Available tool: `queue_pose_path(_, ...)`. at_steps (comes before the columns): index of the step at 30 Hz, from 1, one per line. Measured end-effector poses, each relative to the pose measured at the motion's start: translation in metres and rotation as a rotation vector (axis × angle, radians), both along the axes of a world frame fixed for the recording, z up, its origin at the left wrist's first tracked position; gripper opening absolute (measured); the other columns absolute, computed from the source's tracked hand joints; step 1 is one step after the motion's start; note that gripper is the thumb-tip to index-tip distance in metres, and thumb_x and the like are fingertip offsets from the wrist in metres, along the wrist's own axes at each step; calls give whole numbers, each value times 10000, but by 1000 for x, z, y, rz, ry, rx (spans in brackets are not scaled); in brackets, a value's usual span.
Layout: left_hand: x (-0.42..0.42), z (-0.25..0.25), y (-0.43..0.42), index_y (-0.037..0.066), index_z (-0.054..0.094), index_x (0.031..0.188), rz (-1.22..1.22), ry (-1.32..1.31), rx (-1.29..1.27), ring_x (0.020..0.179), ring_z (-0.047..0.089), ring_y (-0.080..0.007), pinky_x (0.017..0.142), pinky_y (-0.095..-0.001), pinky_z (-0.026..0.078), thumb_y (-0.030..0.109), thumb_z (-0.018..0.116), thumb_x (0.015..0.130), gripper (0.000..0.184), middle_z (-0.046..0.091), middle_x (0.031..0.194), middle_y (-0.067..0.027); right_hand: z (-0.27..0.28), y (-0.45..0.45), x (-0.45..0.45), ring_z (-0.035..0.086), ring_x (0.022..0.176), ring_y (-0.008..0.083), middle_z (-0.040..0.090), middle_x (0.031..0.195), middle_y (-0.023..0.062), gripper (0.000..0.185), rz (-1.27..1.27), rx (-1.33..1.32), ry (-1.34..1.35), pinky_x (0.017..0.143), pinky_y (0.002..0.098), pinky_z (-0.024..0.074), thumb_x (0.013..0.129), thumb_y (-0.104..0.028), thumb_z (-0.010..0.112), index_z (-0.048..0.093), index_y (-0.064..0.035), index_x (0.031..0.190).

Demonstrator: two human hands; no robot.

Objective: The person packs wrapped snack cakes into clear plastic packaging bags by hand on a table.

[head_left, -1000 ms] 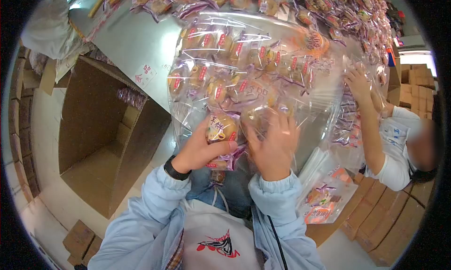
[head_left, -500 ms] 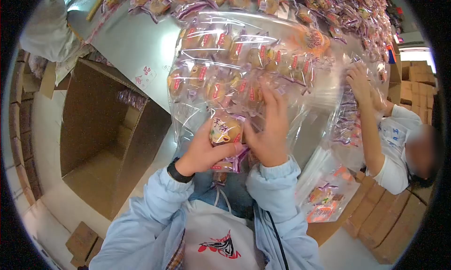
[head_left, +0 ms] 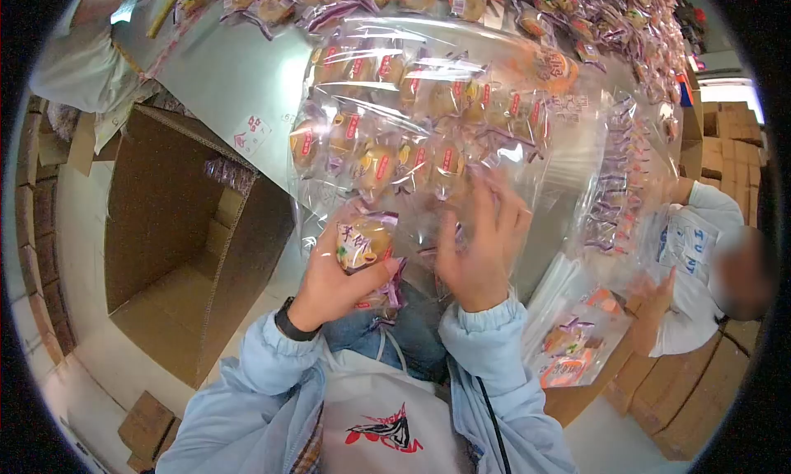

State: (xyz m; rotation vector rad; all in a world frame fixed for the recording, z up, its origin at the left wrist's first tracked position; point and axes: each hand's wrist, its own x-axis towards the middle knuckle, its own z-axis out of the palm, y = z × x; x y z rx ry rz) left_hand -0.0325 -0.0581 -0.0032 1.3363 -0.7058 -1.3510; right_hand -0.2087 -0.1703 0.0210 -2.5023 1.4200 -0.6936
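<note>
My left hand (head_left: 334, 280) is wrapped round a small stack of wrapped cakes (head_left: 367, 245), clear packets with purple edges, at the table's front edge. Beside it on the right, my right hand (head_left: 482, 247) is at the mouth of a large clear bag (head_left: 494, 157), its fingers apart and somewhat blurred; another packet shows by its fingers, partly hidden. Inside the bag lie several wrapped cakes (head_left: 376, 167) with red labels, in two rows across the metal table (head_left: 255, 86).
An open cardboard box (head_left: 165, 251) stands at the left. Flat printed bags (head_left: 573, 342) lie at the right, near a filled bag (head_left: 614, 185) and a co-worker (head_left: 692, 251). Many loose packets (head_left: 577, 12) cover the far side. Another person's sleeve (head_left: 82, 70) is at the upper left.
My left hand has moved left with its packets. My right hand has come back from the row, where another cake now lies. The co-worker's hands have moved down from the filled bag.
</note>
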Motion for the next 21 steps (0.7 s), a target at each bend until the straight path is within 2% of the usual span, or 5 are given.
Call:
queue_pose_path(2, -3, 0, -5, -21, 493, 1409, 6, -5, 22, 1017, 613, -109, 905, -283, 508, 120, 839, 847, 674, 661, 1164, -56, -8, 1, -1, 474, 1327, 440, 528, 1439, 239, 570, -140, 18, 58, 1123, 486, 390, 872, -63, 670, 572, -21, 1432)
queue_pose_path(8, -3, 8, -24, -1, 589, 1238, 18, 6, 76, 909, 629, -102, 811, -283, 530, 137, 844, 849, 485, 678, 1033, -27, -27, -18, -8, 501, 1294, 428, 489, 1436, 283, 566, -141, 61, -22, 1097, 475, 419, 873, 0, 625, 584, -57, 1435)
queue_pose_path(14, -6, 13, -13, 1, 618, 1202, 20, 20, 44, 905, 634, -118, 820, -297, 531, 140, 849, 840, 451, 684, 1026, -44, -26, -6, -4, 518, 1286, 355, 511, 1389, 223, 426, -171, 21, -230, 1048, 403, 464, 892, 16, 615, 714, -98, 1291)
queue_pose_path(17, -10, 5, -18, 11, 652, 1173, -197, 13, -31, 944, 636, -132, 842, -309, 531, 144, 857, 827, 424, 682, 1073, -69, -34, -4, -10, 526, 1277, 342, 510, 1399, 189, 362, -133, 17, -173, 1065, 400, 461, 909, 5, 647, 743, -101, 1241)
queue_pose_path(21, -30, -11, -26, 26, 676, 1203, -190, -30, -47, 1022, 669, -236, 885, -366, 540, 206, 894, 774, 514, 677, 1175, -148, -45, -10, -7, 471, 1351, 372, 523, 1436, 185, 456, -141, 105, -495, 1133, 463, 386, 890, -54, 730, 675, -100, 1341)
